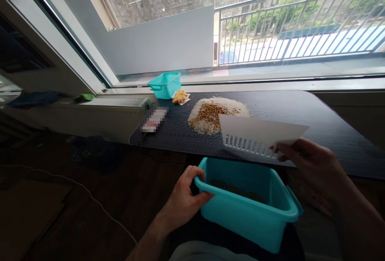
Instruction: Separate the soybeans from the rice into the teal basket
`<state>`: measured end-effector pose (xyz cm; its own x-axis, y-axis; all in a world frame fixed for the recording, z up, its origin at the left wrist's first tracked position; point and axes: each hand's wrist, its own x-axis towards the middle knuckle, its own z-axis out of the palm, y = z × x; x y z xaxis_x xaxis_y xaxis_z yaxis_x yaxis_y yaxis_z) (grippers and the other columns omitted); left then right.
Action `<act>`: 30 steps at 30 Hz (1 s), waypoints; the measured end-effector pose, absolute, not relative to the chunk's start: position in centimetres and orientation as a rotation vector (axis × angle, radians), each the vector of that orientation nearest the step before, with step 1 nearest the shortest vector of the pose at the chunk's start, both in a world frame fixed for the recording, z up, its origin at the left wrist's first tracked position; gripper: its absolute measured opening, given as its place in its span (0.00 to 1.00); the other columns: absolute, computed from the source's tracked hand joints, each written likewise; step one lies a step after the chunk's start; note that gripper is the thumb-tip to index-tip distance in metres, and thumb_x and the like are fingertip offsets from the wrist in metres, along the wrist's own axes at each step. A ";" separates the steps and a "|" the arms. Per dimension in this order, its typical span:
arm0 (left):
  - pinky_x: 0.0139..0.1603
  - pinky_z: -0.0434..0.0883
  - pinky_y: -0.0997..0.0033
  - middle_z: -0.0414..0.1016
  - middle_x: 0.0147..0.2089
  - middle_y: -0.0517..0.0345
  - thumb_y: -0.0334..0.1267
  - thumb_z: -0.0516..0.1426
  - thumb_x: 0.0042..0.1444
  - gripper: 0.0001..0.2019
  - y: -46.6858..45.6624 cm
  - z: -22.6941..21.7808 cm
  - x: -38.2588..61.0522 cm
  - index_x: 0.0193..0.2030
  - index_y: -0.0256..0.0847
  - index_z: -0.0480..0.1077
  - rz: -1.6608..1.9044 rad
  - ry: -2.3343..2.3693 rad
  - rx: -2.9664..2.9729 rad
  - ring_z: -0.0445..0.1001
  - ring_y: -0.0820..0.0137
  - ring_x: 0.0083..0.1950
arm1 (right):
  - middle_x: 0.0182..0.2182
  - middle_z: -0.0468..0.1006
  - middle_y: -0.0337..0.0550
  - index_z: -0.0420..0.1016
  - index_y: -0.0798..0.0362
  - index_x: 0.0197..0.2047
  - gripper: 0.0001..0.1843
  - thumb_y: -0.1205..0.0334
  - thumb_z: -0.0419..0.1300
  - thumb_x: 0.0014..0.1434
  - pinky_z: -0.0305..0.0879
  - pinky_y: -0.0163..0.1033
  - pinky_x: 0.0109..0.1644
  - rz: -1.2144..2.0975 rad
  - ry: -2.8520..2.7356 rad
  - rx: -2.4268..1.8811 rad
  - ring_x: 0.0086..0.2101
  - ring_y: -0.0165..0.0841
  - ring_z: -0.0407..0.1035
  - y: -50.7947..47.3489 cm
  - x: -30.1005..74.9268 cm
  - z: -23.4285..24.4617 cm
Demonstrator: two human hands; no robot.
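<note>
My left hand (188, 196) is closed on the left rim of a turquoise plastic bin (240, 217), which sits low in front of me, below the table edge. Dark loose material (234, 190) covers the bin's bottom; I cannot make out its kind. My right hand (309, 156) pinches the right end of a white plastic sheet (258, 130) with a row of slots along its lower edge. The sheet is held above the table's front edge, its left end in front of a pile of white grains mixed with golden-brown kernels (216, 112).
A smaller turquoise basket (166, 86) stands at the table's back left, beside a crumpled yellowish item (181, 97) on white paper. A blurred-out flat object (155, 119) lies on the dark table (288, 110) at left. A radiator (117, 112) and window lie beyond.
</note>
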<state>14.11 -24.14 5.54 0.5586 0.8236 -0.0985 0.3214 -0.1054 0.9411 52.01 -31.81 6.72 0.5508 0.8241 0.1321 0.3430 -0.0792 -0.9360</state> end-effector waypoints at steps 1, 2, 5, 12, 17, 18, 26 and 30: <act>0.55 0.79 0.60 0.74 0.44 0.62 0.55 0.75 0.65 0.18 -24.1 5.5 13.8 0.42 0.49 0.75 0.563 0.980 1.682 0.75 0.58 0.47 | 0.29 0.90 0.45 0.93 0.41 0.35 0.40 0.12 0.86 0.44 0.93 0.54 0.40 0.568 -1.023 -1.652 0.30 0.47 0.86 -31.2 51.6 6.7; 0.55 0.79 0.60 0.75 0.45 0.61 0.54 0.75 0.65 0.17 -24.0 5.5 13.4 0.43 0.49 0.75 0.565 0.994 1.683 0.75 0.58 0.47 | 0.29 0.90 0.44 0.93 0.41 0.36 0.40 0.12 0.86 0.45 0.94 0.55 0.41 0.603 -1.051 -1.638 0.30 0.47 0.86 -30.8 51.3 6.7; 0.52 0.79 0.62 0.76 0.47 0.61 0.51 0.75 0.65 0.15 -23.8 5.2 12.2 0.44 0.49 0.76 0.589 1.028 1.684 0.76 0.59 0.47 | 0.34 0.93 0.47 0.95 0.41 0.40 0.40 0.12 0.85 0.49 0.95 0.56 0.41 0.588 -1.038 -1.618 0.30 0.46 0.86 -30.3 50.7 6.2; 0.50 0.77 0.63 0.77 0.46 0.60 0.51 0.75 0.65 0.16 -23.7 4.4 11.1 0.43 0.49 0.74 0.657 1.077 1.693 0.77 0.58 0.47 | 0.37 0.97 0.47 0.96 0.43 0.43 0.31 0.24 0.84 0.57 0.93 0.52 0.37 0.415 -0.861 -1.612 0.31 0.46 0.88 -29.0 48.9 2.8; 0.51 0.76 0.62 0.75 0.46 0.60 0.51 0.74 0.65 0.15 -23.7 4.4 11.3 0.43 0.49 0.75 0.662 1.083 1.686 0.77 0.57 0.47 | 0.32 0.95 0.44 0.93 0.44 0.38 0.23 0.33 0.81 0.58 0.88 0.49 0.35 0.401 -0.856 -1.661 0.30 0.47 0.89 -27.6 47.7 1.7; 0.51 0.76 0.62 0.75 0.46 0.60 0.52 0.74 0.65 0.15 -23.7 4.4 11.3 0.43 0.49 0.75 0.658 1.086 1.684 0.77 0.57 0.47 | 0.31 0.95 0.43 0.92 0.44 0.37 0.21 0.34 0.80 0.58 0.88 0.48 0.35 0.400 -0.872 -1.691 0.31 0.48 0.89 -27.5 47.6 1.9; 0.50 0.76 0.62 0.76 0.46 0.59 0.54 0.74 0.66 0.17 -23.8 4.7 11.4 0.43 0.49 0.75 0.628 1.089 1.678 0.77 0.56 0.48 | 0.27 0.91 0.39 0.87 0.40 0.35 0.17 0.37 0.79 0.59 0.86 0.50 0.37 0.273 -0.823 -1.795 0.28 0.48 0.88 -28.3 49.2 2.8; 0.50 0.77 0.61 0.78 0.46 0.59 0.53 0.74 0.66 0.16 -23.8 4.5 11.4 0.42 0.49 0.75 0.634 1.101 1.670 0.78 0.56 0.48 | 0.27 0.90 0.41 0.87 0.40 0.36 0.17 0.38 0.81 0.59 0.88 0.52 0.39 0.242 -0.792 -1.804 0.27 0.48 0.87 -28.5 50.1 2.8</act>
<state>11.41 -23.82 4.49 0.4491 0.8887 -0.0920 0.3666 -0.0894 0.9261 50.10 -28.51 2.80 0.7558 0.6201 0.2103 0.3973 -0.1789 -0.9001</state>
